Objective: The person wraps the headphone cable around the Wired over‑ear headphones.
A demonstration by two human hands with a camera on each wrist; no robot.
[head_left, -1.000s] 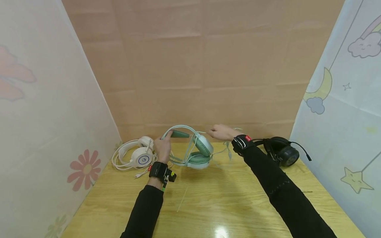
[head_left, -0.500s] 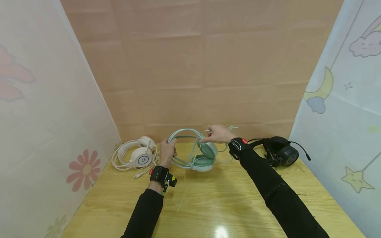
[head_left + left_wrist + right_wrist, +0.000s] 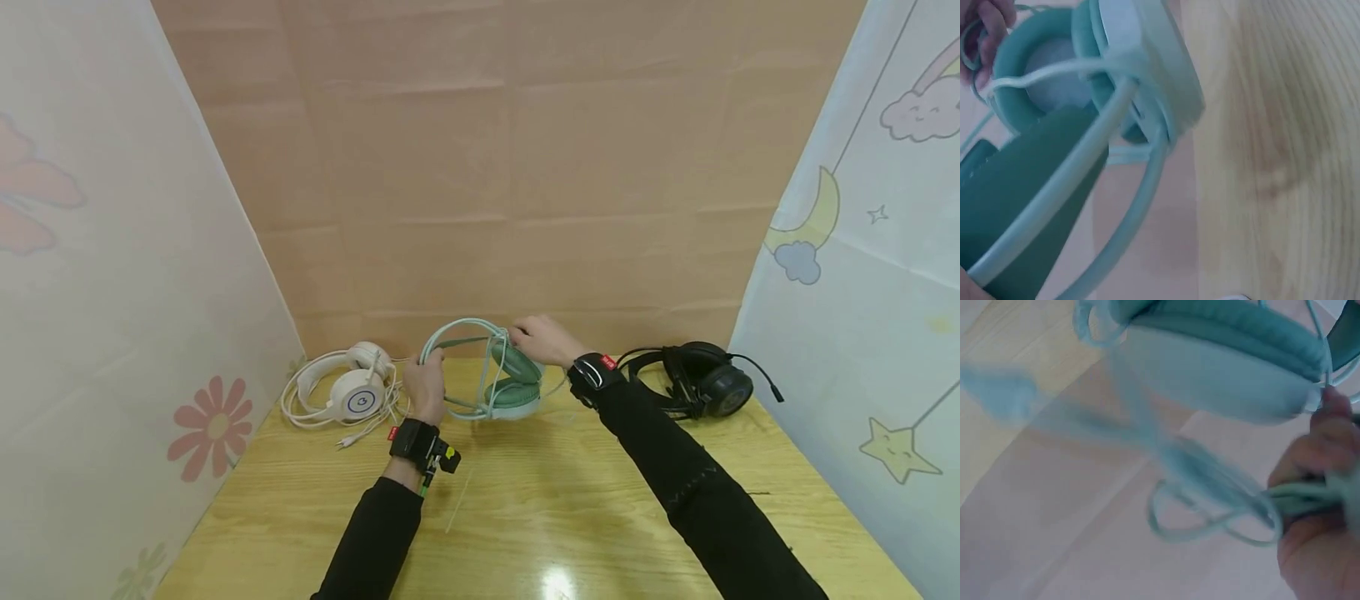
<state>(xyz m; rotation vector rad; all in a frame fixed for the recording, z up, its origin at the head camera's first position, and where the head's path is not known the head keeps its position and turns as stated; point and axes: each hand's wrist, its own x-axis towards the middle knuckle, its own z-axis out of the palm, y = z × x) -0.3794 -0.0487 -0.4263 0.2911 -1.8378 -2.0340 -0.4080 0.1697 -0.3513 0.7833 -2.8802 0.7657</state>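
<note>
Mint-green headphones (image 3: 517,392) with dark green ear pads (image 3: 1029,44) are held up over the wooden table. My left hand (image 3: 425,385) grips their thin double headband (image 3: 1132,215) on the left side. At the upper ear cup, my right hand (image 3: 546,340) holds a looped bundle of the mint cable (image 3: 1204,481) in its curled fingers. One strand of cable wraps round the joint of headband and ear cup in the left wrist view. A loose cable end (image 3: 1007,394) dangles, blurred, in the right wrist view.
White headphones (image 3: 358,393) with their cable lie on the table (image 3: 525,517) to the left. A black headset (image 3: 708,379) with a microphone boom lies at the right, close to my right forearm. A brown paper backdrop (image 3: 502,167) stands behind, with patterned sheets at both sides.
My right hand has come left and down to the headphones, gathering the cable against the upper ear cup. My left hand, still on the headband, has shifted slightly right.
</note>
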